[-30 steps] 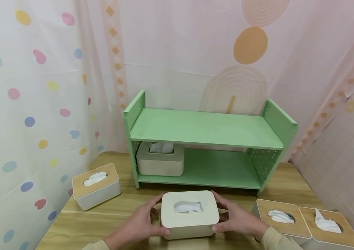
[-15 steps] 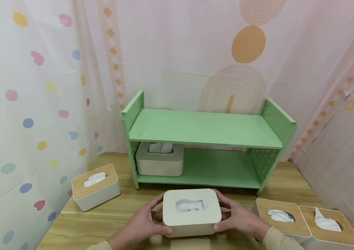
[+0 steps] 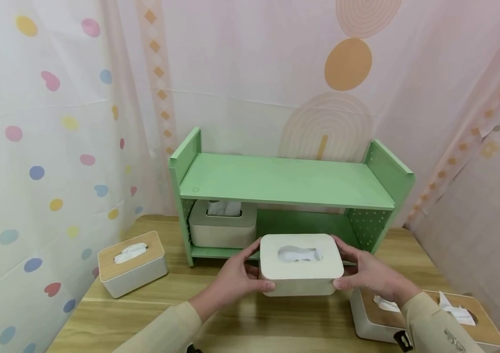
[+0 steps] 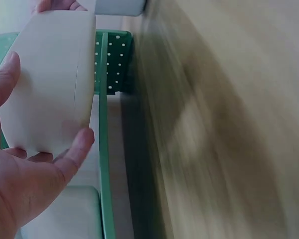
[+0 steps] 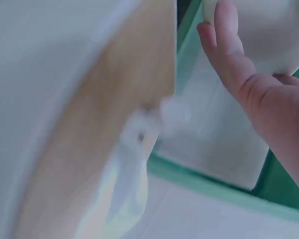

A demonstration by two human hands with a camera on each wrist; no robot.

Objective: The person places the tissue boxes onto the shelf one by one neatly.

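At left on the desk point(image 3: 183, 282) stands a wood-topped box point(image 3: 132, 277); next, a grey-lidded box point(image 3: 223, 234) occupies the lower-left end of the green shelf point(image 3: 285, 179). The left hand point(image 3: 238, 275) and right hand point(image 3: 366, 274) pinch a cream tissue box point(image 3: 301, 271) between them, raised before the lower tier: seemingly the carrying step, probably calling for a level push in beside the grey-lidded one. Farthest right sit two wood-lidded boxes point(image 3: 481, 321).

A dotted curtain point(image 3: 60, 152) hangs left of a wooden table point(image 3: 144, 309), a pink curtain point(image 3: 250, 73) behind
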